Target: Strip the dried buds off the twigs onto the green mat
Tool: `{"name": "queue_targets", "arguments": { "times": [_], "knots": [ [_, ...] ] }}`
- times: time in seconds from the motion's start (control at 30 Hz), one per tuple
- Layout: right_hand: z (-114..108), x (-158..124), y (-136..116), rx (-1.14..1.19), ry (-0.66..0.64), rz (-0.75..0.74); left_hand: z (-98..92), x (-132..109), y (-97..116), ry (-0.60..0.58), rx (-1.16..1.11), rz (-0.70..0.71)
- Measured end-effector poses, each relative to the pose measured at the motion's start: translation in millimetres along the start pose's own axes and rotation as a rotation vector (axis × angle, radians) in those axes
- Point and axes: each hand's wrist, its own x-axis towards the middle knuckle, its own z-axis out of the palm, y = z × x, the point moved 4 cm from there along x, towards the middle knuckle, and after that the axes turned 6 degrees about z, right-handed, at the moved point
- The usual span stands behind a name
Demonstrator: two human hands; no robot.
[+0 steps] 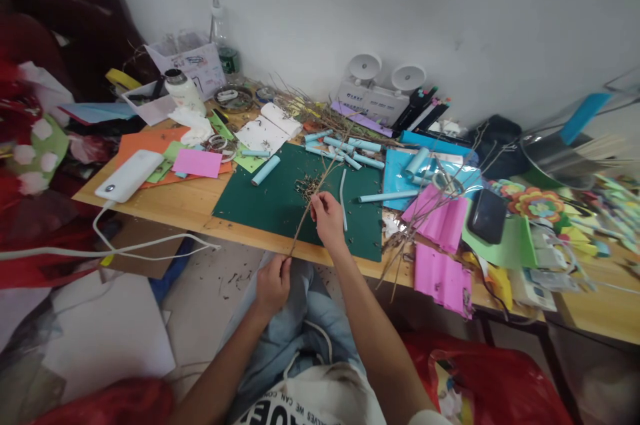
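Observation:
A thin dry twig [306,211] runs slantwise from my lap up over the dark green cutting mat [260,201]. My left hand [273,286] is closed round the twig's lower end, below the table's front edge. My right hand [327,218] pinches the same twig higher up, over the mat's middle. Small dry crumbs [306,186] lie on the mat just beyond my right hand. Several rolled light-blue paper tubes [345,146] lie on the mat's far side.
Pink corrugated paper [440,248] and more twigs [415,228] lie right of the mat. A white power bank [129,175] with its cable sits at the table's left. Orange, pink and green sheets [197,163], a bottle [184,90] and a black device [486,215] crowd the table.

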Motion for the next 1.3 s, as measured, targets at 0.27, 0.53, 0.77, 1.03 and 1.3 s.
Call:
{"name": "queue_targets", "arguments": {
  "times": [0.27,0.53,0.77,1.03,1.3],
  "knots": [
    [-1.0,-13.8,-11.5,-0.281,-0.096,-0.269,-7.3,-1.1,-0.5,0.043,-0.080,-0.114],
    [-22.7,-6.6,-3.8,-0.510,0.101,-0.382,-19.2,1.8,21.8,0.009,-0.520,-0.427],
    [-34.0,11.1,-3.4,-0.588,0.082,-0.338,-2.9,-14.5,25.4,-0.035,-0.790,-0.663],
    [-30.3,9.3,-5.3,-0.624,0.068,-0.349,-0.5,-24.5,19.1,-0.064,-0.780,-0.667],
    [-36.3,9.8,-26.4,-0.239,0.101,-0.216,-6.3,-19.9,22.0,-0.046,-0.757,-0.626]
  ]
}}
